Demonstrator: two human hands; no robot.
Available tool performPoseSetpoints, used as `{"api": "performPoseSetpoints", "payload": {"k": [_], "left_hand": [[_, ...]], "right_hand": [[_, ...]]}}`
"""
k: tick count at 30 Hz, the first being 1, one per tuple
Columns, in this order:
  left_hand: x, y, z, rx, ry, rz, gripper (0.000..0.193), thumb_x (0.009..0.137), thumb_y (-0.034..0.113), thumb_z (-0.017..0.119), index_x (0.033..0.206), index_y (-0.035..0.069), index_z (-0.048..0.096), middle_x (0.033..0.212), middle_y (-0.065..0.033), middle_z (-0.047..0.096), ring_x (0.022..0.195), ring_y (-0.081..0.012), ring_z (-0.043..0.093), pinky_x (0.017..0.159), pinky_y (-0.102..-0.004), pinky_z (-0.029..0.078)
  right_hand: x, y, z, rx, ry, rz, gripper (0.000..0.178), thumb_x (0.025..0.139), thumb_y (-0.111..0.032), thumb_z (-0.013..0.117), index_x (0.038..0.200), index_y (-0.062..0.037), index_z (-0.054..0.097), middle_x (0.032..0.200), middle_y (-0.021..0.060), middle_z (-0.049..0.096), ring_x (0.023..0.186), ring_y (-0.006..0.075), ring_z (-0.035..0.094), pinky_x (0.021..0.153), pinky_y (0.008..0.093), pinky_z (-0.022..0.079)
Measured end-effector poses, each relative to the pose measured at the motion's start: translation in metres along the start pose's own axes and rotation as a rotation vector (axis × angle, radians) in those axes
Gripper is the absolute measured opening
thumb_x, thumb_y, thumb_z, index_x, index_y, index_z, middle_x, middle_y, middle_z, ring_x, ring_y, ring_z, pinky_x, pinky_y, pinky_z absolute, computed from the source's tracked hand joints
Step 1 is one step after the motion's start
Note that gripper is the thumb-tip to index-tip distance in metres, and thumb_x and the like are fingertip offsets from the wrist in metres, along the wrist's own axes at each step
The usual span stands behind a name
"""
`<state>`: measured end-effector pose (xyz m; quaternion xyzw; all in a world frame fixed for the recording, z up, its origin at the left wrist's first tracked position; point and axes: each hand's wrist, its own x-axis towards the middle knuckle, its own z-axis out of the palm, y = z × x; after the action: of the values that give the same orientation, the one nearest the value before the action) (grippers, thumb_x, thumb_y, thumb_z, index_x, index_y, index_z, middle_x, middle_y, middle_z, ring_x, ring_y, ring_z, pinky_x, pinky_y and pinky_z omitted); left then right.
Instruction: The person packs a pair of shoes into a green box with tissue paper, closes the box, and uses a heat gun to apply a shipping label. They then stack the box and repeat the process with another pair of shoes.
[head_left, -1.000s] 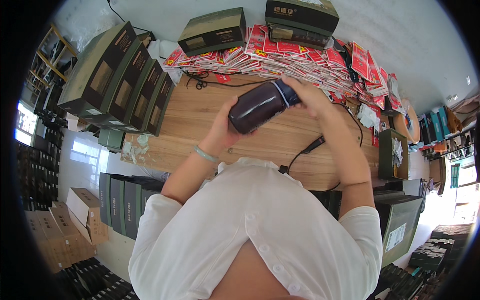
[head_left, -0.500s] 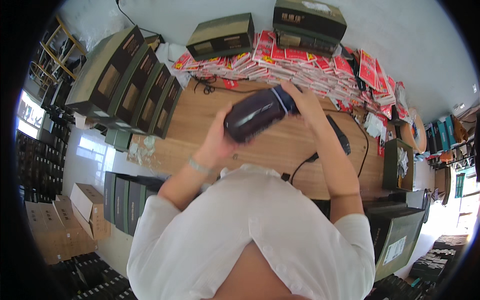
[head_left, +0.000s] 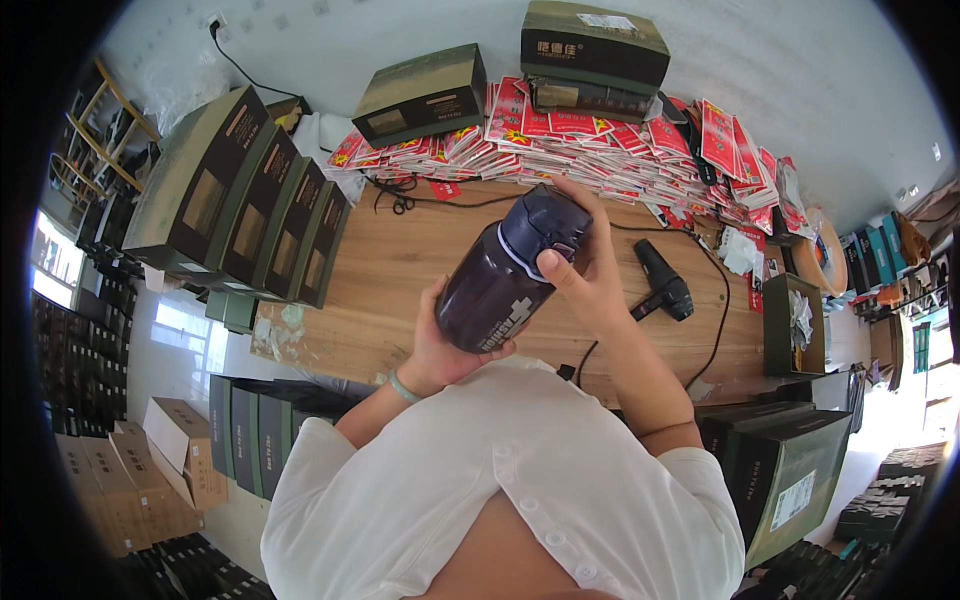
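Note:
A large dark purple water bottle (head_left: 487,290) with a dark blue lid (head_left: 545,222) is tilted in front of my chest, its lid up and to the right. Around the bottle's lower end wraps my left hand (head_left: 440,345), its fingers partly behind the body. My right hand (head_left: 590,265) grips the lid, thumb on the near side and fingers over the far side. A pale ring shows where lid and body meet. Pale lettering and a cross mark face me on the bottle's side.
On the wooden table (head_left: 400,265) lies a black hair dryer (head_left: 660,280) with its cord. Scissors (head_left: 402,204) rest farther back. A long heap of red packets (head_left: 600,150) lines the wall. Dark green boxes (head_left: 215,195) stack at left; an open box (head_left: 795,325) stands right.
The bottle has come closer to my chest and turned more upright, its printed side now showing. Both hands moved with it. The hair dryer, earlier partly behind my right arm, is now uncovered.

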<state>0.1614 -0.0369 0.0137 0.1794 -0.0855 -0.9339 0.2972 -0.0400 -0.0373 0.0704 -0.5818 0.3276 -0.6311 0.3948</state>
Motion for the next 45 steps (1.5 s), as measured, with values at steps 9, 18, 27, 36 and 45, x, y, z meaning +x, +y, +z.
{"api": "performPoseSetpoints", "payload": {"k": [9, 18, 27, 36, 45], "left_hand": [[-0.005, -0.006, -0.017, 0.01, -0.158, -0.018, 0.076, 0.091, 0.069, 0.03, 0.14, 0.014, 0.048, 0.131, -0.0139, 0.057, 0.113, -0.0305, 0.057, 0.078, -0.0449, 0.05], [-0.011, -0.006, -0.019, 0.447, -0.059, 0.205, 0.08, 0.09, 0.064, 0.033, 0.148, 0.008, 0.036, 0.145, -0.0178, 0.046, 0.132, -0.032, 0.047, 0.11, -0.0461, 0.038], [-0.012, -0.01, 0.012, 0.032, -0.631, 0.004, 0.096, 0.063, 0.069, 0.071, 0.133, 0.01, 0.039, 0.131, -0.0254, 0.05, 0.123, -0.0354, 0.052, 0.105, -0.0456, 0.043], [-0.008, -0.014, 0.0, -0.079, -0.585, -0.097, 0.092, 0.061, 0.066, 0.076, 0.129, 0.013, 0.043, 0.127, -0.0284, 0.049, 0.12, -0.0385, 0.053, 0.102, -0.0463, 0.046], [-0.001, -0.014, 0.012, -0.082, -0.657, -0.044, 0.092, 0.059, 0.065, 0.077, 0.128, 0.013, 0.045, 0.127, -0.0279, 0.05, 0.119, -0.0379, 0.054, 0.102, -0.047, 0.046]], "right_hand": [[-0.006, -0.015, 0.034, 0.189, 0.009, -0.006, 0.095, 0.074, -0.01, 0.086, 0.144, -0.0078, 0.023, 0.126, 0.0149, 0.053, 0.115, 0.0225, 0.056, 0.099, 0.0378, 0.047], [-0.024, -0.057, 0.047, 0.04, -0.129, -0.239, 0.139, 0.063, -0.029, 0.093, 0.152, -0.0104, -0.012, 0.137, 0.0254, 0.044, 0.122, 0.0326, 0.053, 0.102, 0.0453, 0.046], [-0.068, -0.122, 0.027, 1.202, -0.251, 0.562, 0.126, 0.069, -0.022, 0.085, 0.15, 0.0023, -0.008, 0.149, 0.0307, 0.029, 0.131, 0.0395, 0.046, 0.108, 0.0516, 0.041], [-0.083, -0.118, 0.018, 1.164, -0.3, 0.63, 0.118, 0.075, -0.021, 0.079, 0.148, 0.0094, -0.009, 0.153, 0.0335, 0.025, 0.133, 0.0402, 0.045, 0.113, 0.0491, 0.037], [-0.071, -0.131, 0.025, 1.308, -0.109, 0.732, 0.119, 0.071, -0.014, 0.081, 0.149, 0.0077, -0.007, 0.152, 0.0338, 0.026, 0.133, 0.0407, 0.045, 0.113, 0.051, 0.037]]}}
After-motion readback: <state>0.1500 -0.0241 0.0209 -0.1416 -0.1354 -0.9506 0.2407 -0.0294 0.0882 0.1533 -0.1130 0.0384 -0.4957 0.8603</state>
